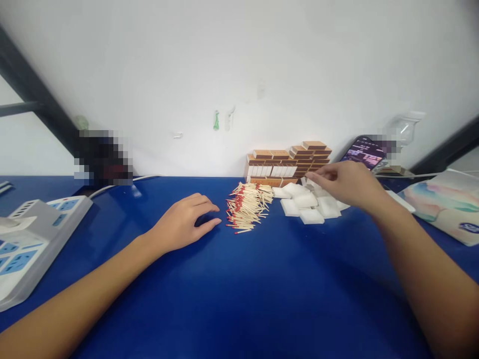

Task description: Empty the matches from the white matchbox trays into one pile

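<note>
A heap of wooden matches [249, 204] with red heads lies on the blue table. Just left of it rests my left hand [189, 219], its thumb and fingers apart and holding nothing. On the other side of the matches is a loose pile of small white trays [306, 200], like matchbox inners. Over the back of that pile reaches my right hand [344, 182], fingertips pinched together near the stacked matchboxes. What the pinch holds, if anything, is too small to make out. Behind the matches stand the brown matchboxes [271, 181], piled in several rows against the wall.
At the right, a phone [362, 153] leans near the wall, with a pastel-coloured packet [445, 202] on the table beyond my right arm. A white and blue power strip [48, 239] lies at the left. A white cable [116, 186] runs along the table's back edge.
</note>
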Tool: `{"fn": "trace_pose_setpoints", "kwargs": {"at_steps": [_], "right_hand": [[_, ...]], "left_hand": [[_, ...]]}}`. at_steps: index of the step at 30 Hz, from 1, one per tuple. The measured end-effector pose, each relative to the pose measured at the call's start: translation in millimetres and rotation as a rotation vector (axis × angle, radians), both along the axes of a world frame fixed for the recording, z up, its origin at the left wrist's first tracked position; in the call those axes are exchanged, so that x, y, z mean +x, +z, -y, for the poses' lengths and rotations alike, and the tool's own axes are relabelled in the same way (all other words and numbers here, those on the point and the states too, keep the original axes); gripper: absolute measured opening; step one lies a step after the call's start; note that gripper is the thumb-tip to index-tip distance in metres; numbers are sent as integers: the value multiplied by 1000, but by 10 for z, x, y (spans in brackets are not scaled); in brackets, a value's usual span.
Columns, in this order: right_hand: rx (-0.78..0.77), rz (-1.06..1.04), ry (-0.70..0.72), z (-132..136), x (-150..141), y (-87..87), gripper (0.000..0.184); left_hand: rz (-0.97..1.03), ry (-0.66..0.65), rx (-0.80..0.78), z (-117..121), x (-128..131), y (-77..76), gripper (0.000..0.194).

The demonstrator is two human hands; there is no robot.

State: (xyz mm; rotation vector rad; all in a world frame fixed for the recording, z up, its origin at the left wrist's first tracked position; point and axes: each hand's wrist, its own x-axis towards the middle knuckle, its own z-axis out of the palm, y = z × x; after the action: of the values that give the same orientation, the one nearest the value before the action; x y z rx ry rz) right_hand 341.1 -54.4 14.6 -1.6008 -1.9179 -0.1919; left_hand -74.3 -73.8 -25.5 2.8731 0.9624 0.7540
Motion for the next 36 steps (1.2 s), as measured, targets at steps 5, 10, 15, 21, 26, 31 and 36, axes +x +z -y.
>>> {"fn": "trace_pose_setpoints", "kwargs": {"at_steps": [5, 10, 15, 21, 26, 31, 36], "right_hand": [[76, 114, 13, 187, -560, -15, 32], [49, 228, 253, 406, -951, -287, 43], [26, 201, 237, 444, -786, -557, 36], [-36, 181, 232, 468, -701, -512, 27], [-96, 276, 246, 513, -687, -557, 20], [-107, 329, 213, 512, -698, -616, 19], [-56, 320, 155, 535, -695, -585, 22]], "left_hand": [[-34, 135, -14, -107, -126, 27, 26], [-126, 336, -53, -238, -242, 22, 39], [-121, 263, 8, -277, -184, -57, 37], [-97, 222, -31, -225, -121, -97, 44], [-241, 245, -96, -169, -110, -102, 52], [-261, 263, -117, -141, -117, -116, 55], [-281, 278, -121, -118, -103, -119, 57]]}}
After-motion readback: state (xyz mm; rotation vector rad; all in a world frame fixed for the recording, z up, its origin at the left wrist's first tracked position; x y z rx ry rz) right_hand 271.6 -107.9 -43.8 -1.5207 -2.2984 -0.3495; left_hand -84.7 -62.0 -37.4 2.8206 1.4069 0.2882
